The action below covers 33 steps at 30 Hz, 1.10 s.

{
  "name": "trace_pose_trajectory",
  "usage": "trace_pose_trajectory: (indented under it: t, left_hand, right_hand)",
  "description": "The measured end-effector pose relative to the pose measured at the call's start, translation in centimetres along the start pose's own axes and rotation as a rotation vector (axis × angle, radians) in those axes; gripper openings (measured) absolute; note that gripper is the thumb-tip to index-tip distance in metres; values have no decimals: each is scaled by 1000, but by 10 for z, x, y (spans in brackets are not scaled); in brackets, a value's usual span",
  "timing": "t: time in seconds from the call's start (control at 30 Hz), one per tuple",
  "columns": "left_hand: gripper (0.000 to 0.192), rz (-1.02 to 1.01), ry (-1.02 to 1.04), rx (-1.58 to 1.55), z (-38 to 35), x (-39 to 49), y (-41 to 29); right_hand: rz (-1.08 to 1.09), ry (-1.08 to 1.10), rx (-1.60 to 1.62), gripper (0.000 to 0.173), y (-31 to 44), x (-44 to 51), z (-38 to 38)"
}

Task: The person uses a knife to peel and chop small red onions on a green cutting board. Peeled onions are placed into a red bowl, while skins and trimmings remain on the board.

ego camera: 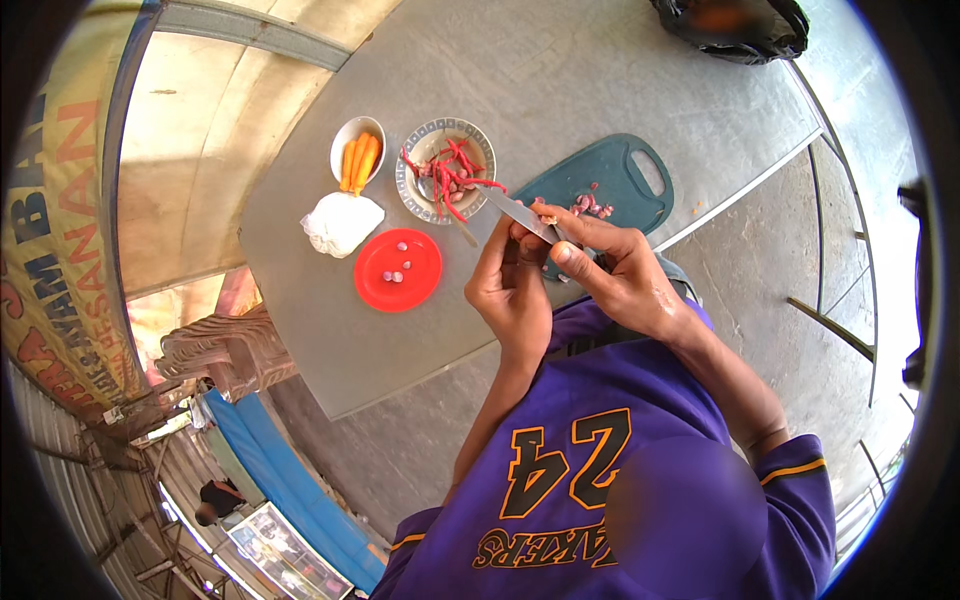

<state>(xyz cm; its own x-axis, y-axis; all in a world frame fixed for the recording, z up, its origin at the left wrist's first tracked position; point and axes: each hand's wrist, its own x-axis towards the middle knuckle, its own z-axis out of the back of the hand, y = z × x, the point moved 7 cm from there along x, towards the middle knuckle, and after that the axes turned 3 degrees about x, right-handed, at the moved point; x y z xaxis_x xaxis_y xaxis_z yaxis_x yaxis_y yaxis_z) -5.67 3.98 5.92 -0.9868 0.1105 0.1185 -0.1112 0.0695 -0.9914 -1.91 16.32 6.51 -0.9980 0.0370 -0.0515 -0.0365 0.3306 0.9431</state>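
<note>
My right hand grips a knife, its blade angled toward the patterned bowl. Close against the blade, my left hand pinches what looks like a small shallot, mostly hidden by the fingers. A pale scrap clings by my right index finger. Beneath the hands lies a dark green cutting board with reddish shallot peelings. The bowl holds red chilies and unpeeled shallots. Several peeled shallots rest on a red plate to the left.
Beyond the plate are a white bowl of carrots and a white plastic bag. A black plastic bag sits at the far right of the grey table. At lower left, a person is in the background.
</note>
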Motion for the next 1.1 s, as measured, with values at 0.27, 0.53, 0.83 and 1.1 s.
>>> trace_pose_trajectory:
  t: [0.27, 0.53, 0.83, 1.1]
  left_hand:
    - [34, 121, 87, -240, 8, 13, 2]
    - [30, 311, 144, -447, 17, 26, 21]
    - [35, 431, 164, -523, 20, 18, 38]
    - [26, 458, 231, -637, 18, 15, 41]
  right_hand:
    - [-187, -31, 168, 44, -1, 6, -1]
    - [-255, -54, -262, 47, -29, 6, 48]
    - [-622, 22, -589, 53, -148, 19, 61]
    - [-672, 9, -732, 44, -165, 19, 72]
